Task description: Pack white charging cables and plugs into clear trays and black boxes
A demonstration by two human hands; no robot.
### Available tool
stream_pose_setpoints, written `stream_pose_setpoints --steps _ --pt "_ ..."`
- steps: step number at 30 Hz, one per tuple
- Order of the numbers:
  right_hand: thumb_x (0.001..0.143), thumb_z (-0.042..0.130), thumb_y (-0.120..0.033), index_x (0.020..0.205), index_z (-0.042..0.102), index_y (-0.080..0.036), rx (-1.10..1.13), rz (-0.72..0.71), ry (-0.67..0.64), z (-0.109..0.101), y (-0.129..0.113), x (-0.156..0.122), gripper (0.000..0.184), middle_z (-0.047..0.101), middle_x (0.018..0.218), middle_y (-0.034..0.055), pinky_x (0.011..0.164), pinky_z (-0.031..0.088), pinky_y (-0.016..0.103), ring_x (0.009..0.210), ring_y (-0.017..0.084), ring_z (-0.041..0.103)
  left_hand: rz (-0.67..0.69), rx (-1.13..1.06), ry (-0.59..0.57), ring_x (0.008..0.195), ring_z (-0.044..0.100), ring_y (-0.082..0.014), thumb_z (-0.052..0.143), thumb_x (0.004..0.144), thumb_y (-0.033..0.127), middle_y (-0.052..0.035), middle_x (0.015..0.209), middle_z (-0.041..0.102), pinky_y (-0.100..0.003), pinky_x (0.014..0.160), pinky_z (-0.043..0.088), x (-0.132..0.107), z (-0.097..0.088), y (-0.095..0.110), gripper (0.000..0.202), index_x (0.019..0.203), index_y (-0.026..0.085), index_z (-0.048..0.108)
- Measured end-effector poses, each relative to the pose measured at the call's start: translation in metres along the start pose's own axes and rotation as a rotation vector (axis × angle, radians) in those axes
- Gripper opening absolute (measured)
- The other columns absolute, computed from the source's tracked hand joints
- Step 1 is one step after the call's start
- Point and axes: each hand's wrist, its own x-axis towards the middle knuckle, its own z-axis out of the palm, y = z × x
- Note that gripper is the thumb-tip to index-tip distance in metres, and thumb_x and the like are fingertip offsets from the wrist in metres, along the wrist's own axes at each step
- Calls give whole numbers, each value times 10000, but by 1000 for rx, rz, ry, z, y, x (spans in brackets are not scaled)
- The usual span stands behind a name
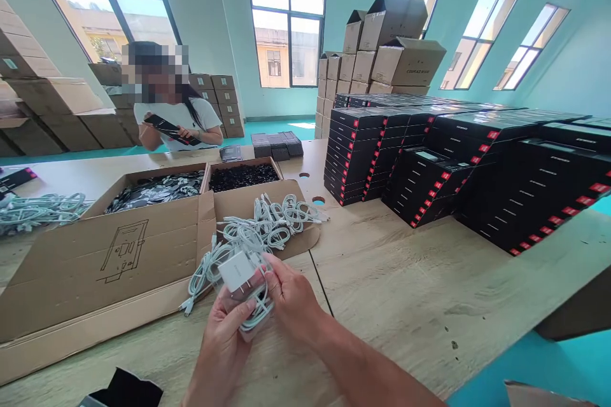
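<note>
Both my hands are on a clear plastic pack [248, 333], just in front of the cable pile. In it sit a white charger plug [237, 272], its prongs showing, and a coiled white cable [261, 313]. My left hand [222, 337] grips the pack from below left, thumb across its near side. At its right edge, my right hand [293, 296] is closed with thumb and fingers on the plastic and the cable. Directly beyond lies a heap of bundled white cables [267, 226] on a cardboard flap [305, 238].
Open cartons of small flat parts [157, 189] and small black pieces [243, 175] stand behind a cardboard sheet [157, 261]. Stacked black boxes [358, 152] fill the right side. Across the table, a co-worker [176, 117] holds a black box [172, 129]. More cables [41, 211] lie left.
</note>
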Motion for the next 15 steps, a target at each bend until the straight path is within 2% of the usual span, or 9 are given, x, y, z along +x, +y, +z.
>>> stream_pose_setpoints --steps 2,5,7,9,11,13,15 --pt "1061 395 -327 1497 509 -237 -42 -22 30 0 -1 -1 460 652 1424 114 1042 518 401 1277 268 636 28 24 25 1133 719 -304 923 594 233 -75 1139 807 -297 799 623 -1 5 1 584 1156 257 763" --pt "1052 375 -306 1539 457 -180 -150 -13 39 3 0 -1 510 685 1341 184 982 544 438 1178 310 684 52 26 34 1159 708 -297 923 591 218 -75 1156 801 -285 799 618 -3 11 2 608 1173 265 754" --pt "1052 373 -309 1536 461 -168 -145 1 25 4 2 0 512 696 1303 192 971 542 450 1151 317 686 52 14 22 1185 696 -299 902 623 230 -80 1196 788 -290 820 617 -2 11 3 588 1190 264 749" --pt "1049 410 -328 1512 492 -197 -34 11 11 2 5 1 489 697 1290 161 977 536 432 1151 294 672 49 10 6 1220 675 -324 876 660 253 -88 1238 773 -333 865 621 -1 9 4 562 1206 259 743" --pt "1015 491 -320 1476 526 -217 125 29 -5 -4 10 2 474 691 1249 128 914 558 387 1076 254 674 54 18 -12 1262 646 -351 856 691 259 -93 1273 758 -386 923 615 -1 6 6 559 1235 257 728" --pt "951 582 -288 1442 549 -220 279 69 -12 -11 14 3 497 665 1217 108 812 568 337 989 217 668 65 31 -29 1298 618 -363 847 707 240 -92 1301 746 -419 982 594 -1 4 9 568 1258 258 711" --pt "867 685 -276 1417 558 -227 413 131 -33 -17 17 3 566 632 1241 99 775 556 304 996 203 655 70 39 -29 1306 612 -367 843 713 222 -87 1325 734 -438 1016 578 -3 1 13 565 1259 261 705"
